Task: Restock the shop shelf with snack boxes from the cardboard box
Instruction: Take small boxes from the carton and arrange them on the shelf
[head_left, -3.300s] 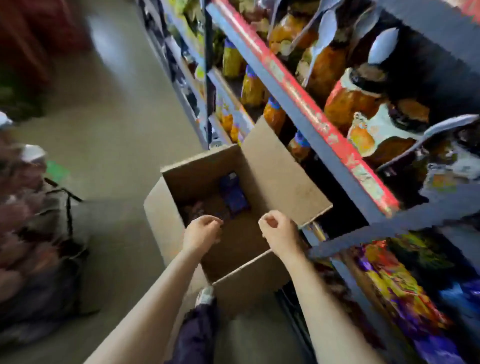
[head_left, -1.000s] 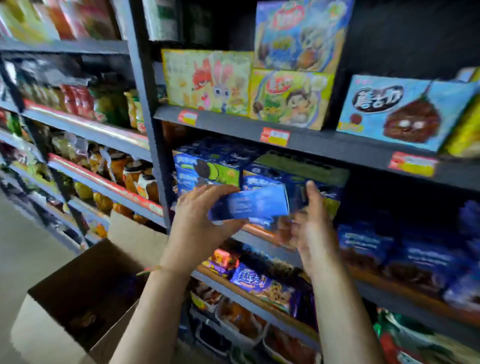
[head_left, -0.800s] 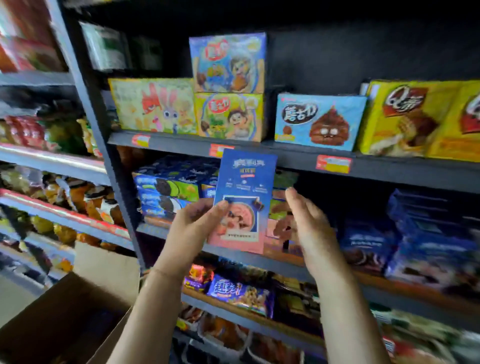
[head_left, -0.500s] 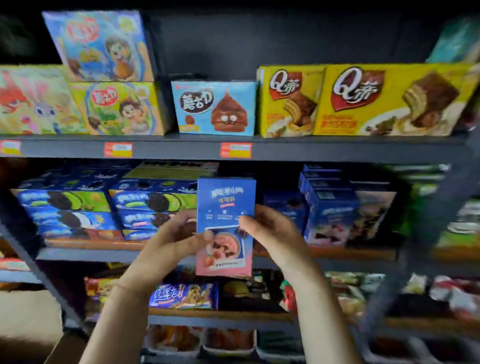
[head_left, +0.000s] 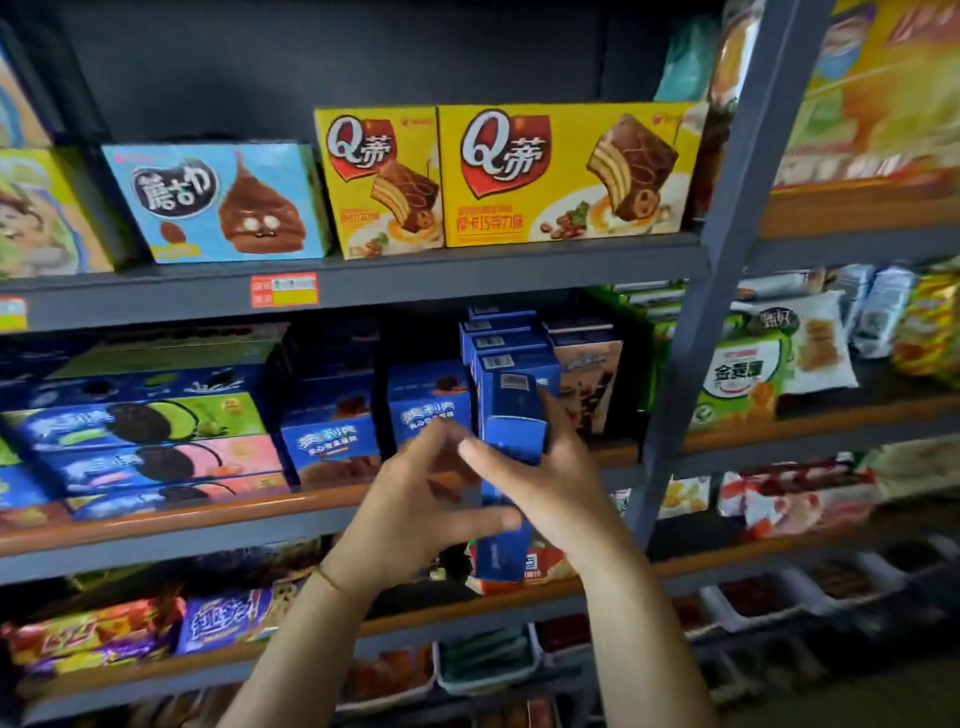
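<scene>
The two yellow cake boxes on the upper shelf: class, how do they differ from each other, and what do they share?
The left yellow cake box is narrow and about as tall as the right yellow cake box, which is much wider. The left box shows a smaller logo and cake picture; the right box shows larger ones. The left box stands beside a light blue box; the right one ends near the grey shelf post. Both stand upright, touching, with the same red logo.

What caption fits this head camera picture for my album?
Both hands, left hand and right hand, hold a tall blue cardboard snack box up to the dark metal shop shelf.
</scene>
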